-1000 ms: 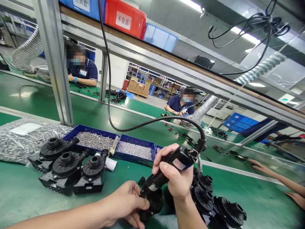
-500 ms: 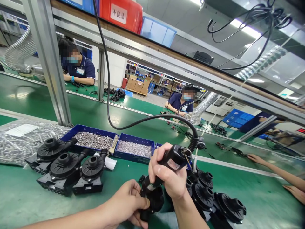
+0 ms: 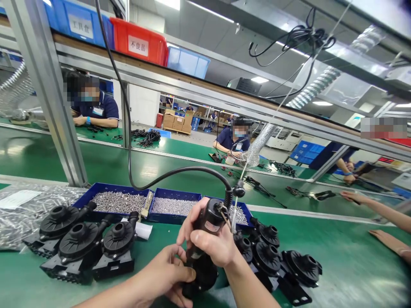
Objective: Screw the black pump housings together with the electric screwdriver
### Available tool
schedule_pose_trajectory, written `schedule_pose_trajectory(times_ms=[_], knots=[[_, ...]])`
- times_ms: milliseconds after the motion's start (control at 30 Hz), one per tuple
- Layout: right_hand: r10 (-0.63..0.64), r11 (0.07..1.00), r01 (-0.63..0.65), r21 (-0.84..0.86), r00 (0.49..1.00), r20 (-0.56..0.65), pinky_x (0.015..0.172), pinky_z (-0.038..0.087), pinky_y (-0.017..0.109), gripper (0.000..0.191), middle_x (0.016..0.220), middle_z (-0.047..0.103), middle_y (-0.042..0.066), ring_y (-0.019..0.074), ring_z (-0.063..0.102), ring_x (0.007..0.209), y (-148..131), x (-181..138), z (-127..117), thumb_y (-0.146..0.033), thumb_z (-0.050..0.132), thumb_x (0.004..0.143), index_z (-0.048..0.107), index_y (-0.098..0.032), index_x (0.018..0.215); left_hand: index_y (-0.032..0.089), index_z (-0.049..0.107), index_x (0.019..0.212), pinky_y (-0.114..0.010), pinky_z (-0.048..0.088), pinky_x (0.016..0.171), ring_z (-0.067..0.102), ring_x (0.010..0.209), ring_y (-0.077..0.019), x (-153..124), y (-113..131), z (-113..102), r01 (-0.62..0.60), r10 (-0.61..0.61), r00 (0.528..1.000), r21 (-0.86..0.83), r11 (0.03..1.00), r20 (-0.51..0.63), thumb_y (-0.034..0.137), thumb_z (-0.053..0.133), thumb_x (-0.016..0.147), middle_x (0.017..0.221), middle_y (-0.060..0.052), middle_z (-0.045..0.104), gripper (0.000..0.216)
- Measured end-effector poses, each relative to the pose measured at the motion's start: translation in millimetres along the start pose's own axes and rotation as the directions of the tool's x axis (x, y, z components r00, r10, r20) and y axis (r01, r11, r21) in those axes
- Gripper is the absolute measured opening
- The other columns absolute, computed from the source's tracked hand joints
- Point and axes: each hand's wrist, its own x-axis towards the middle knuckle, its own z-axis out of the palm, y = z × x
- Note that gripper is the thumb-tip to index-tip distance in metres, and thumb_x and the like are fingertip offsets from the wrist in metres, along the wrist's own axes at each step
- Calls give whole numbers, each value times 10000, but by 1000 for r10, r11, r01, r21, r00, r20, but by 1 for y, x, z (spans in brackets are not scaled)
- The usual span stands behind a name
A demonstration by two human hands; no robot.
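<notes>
My right hand (image 3: 213, 239) is wrapped round a black electric screwdriver (image 3: 210, 218), its cable leaving from the top. The tool points down at a black pump (image 3: 205, 276) on the bench, and its tip is hidden behind my hands. My left hand (image 3: 175, 273) grips the near left side of that pump, thumb on top. Several similar black pumps (image 3: 78, 241) stand to the left on brackets. More finished-looking black pumps (image 3: 268, 256) are grouped to the right of my right forearm.
Behind my hands, blue trays of screws (image 3: 175, 204) line the bench beside a clear bag of metal parts (image 3: 19, 214). The screwdriver's cable (image 3: 128, 128) loops above them. At right, a co-worker's hands (image 3: 356, 196) reach over the green bench. A metal frame post (image 3: 48, 94) rises at left.
The camera view has tilted up and shifted, so the bench items sit lower and further left. My hands stay on the pump and screwdriver, which stands at nearly the same place.
</notes>
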Motion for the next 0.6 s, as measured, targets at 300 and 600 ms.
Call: schedule_pose_trajectory(times_ms=[300, 600], knots=[[-167, 918, 34, -395, 937, -308, 604, 567, 273, 183, 791, 736, 43, 176, 680, 629, -12, 10, -15, -212, 745, 900, 591, -195, 996, 115, 538, 1465, -446, 617, 916, 747, 1004, -298, 35, -19, -34, -192, 487, 864, 812, 551, -126, 234, 396, 1028, 1258, -200, 672, 475], [-237, 879, 18, -477, 885, -402, 538, 467, 274, 217, 755, 646, 11, 166, 589, 592, -1, 16, -15, -292, 757, 882, 575, -197, 953, 12, 520, 1556, -512, 551, 1075, 644, 1215, -356, 35, -15, -43, 209, 523, 848, 960, -187, -83, 116, 298, 1086, 1404, -285, 580, 530]])
